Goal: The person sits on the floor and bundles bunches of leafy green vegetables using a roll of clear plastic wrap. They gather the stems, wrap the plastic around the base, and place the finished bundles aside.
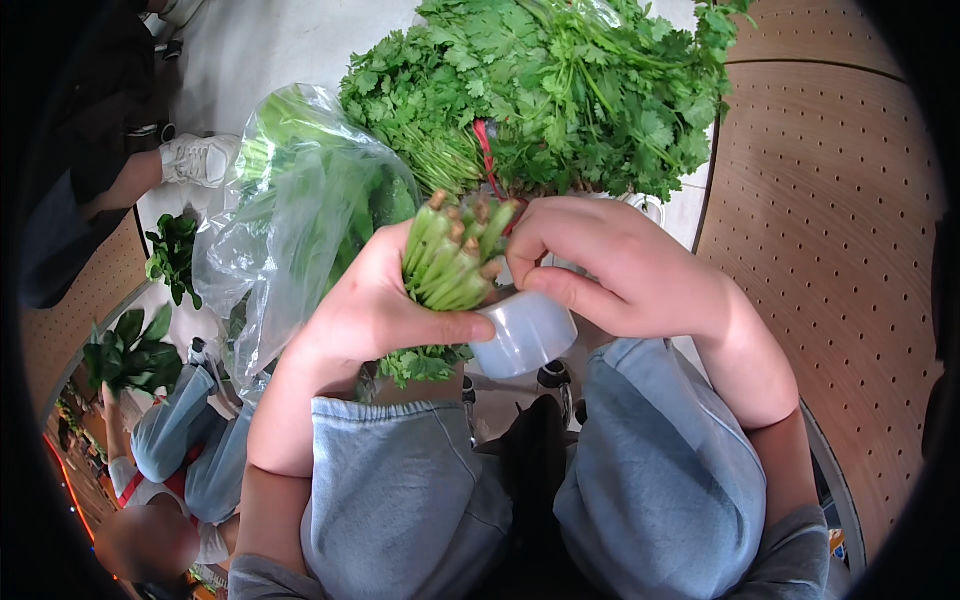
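Observation:
My left hand (375, 300) grips a bunch of green leafy stems (448, 266), cut ends upward, with leaves showing below the wrist. The tip of its thumb lies against the left edge of a roll of clear tape (526, 336). On the roll's other side, my right hand (600, 262) is closed, thumb and index finger together at the upper rim. Whether a loose tape end is between those fingers is too small to tell. A red tie (486, 150) shows on the large heap of cilantro (570, 97) just beyond both hands.
A clear plastic bag (300, 202) of leafy greens lies left of the hands. Perforated wooden panels (825, 225) stand at the right. At lower left a seated person (172, 465) holds dark leafy greens (135, 352). Another person's white shoe (199, 160) rests on the pale floor (262, 45).

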### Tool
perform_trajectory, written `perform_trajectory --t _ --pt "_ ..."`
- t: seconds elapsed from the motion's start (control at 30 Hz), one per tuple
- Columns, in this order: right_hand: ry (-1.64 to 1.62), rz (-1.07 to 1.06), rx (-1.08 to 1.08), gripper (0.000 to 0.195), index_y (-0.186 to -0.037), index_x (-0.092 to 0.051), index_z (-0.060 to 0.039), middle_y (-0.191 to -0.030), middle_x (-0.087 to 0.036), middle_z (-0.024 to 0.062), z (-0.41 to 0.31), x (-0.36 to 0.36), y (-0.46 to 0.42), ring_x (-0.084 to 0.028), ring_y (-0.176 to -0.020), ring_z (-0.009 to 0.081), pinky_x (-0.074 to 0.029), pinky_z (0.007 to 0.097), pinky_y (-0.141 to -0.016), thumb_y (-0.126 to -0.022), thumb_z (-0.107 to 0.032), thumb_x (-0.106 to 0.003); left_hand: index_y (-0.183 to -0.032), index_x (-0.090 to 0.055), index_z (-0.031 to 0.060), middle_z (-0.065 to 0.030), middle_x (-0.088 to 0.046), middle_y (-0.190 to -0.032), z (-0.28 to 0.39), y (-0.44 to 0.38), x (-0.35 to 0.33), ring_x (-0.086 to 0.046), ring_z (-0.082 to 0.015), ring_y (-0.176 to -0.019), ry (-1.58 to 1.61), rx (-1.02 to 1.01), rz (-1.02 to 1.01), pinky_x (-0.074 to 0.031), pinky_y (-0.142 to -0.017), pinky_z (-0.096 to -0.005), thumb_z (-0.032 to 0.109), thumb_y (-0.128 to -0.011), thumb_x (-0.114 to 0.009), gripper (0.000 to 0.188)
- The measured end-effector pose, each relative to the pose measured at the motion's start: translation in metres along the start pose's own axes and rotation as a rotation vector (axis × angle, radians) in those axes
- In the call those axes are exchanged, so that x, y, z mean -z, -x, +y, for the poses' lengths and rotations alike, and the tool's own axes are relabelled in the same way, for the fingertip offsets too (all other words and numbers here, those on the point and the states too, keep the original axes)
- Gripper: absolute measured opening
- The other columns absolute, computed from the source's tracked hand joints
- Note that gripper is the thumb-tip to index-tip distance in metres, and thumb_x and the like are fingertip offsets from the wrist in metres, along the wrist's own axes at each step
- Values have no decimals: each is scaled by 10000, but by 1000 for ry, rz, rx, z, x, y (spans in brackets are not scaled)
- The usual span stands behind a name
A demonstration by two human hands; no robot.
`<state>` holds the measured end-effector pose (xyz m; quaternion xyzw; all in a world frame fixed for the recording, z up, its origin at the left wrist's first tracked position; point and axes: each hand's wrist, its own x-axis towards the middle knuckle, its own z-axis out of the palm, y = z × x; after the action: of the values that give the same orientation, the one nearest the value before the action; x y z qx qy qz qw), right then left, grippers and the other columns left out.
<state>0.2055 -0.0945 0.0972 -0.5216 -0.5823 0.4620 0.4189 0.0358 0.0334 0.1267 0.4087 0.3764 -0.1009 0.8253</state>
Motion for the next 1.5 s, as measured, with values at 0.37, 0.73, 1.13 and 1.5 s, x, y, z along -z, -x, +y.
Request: perform_trajectory --t 0.37,0.73,1.13,1.5 --pt "310 -46 91 93 -743 -546 -57 -652 -529 54 -11 13 -1 -563 -638 251 -493 383 -795 -691 -40 -620 -918 -572 -6 -53 -617 -827 5 -1 -5 -591 -129 -765 -61 88 27 -480 -692 -255 -67 -549 -765 421" --pt "440 -82 195 129 -695 -498 -41 -625 -471 64 -9 8 -5 -537 -601 250 -503 399 -842 -671 -28 -624 -1042 -570 -12 -44 -622 -923 6 -1 -6 -578 -117 -841 -27 105 -9 -465 -762 -253 -78 -599 -742 479" --pt "106 -73 50 67 -739 -556 -62 -644 -565 61 -6 16 3 -577 -636 256 -487 365 -624 -702 -75 -611 -894 -589 -27 -87 -640 -801 10 2 -5 -602 -140 -721 -67 116 -17 -483 -667 -259 -57 -558 -762 379" --pt "275 -86 -39 46 -688 -589 -86 -631 -574 39 -14 20 1 -590 -650 233 -461 334 -561 -694 -117 -623 -939 -572 -8 -53 -632 -840 13 -2 -10 -598 -130 -785 -130 71 23 -483 -728 -260 -84 -567 -758 423"
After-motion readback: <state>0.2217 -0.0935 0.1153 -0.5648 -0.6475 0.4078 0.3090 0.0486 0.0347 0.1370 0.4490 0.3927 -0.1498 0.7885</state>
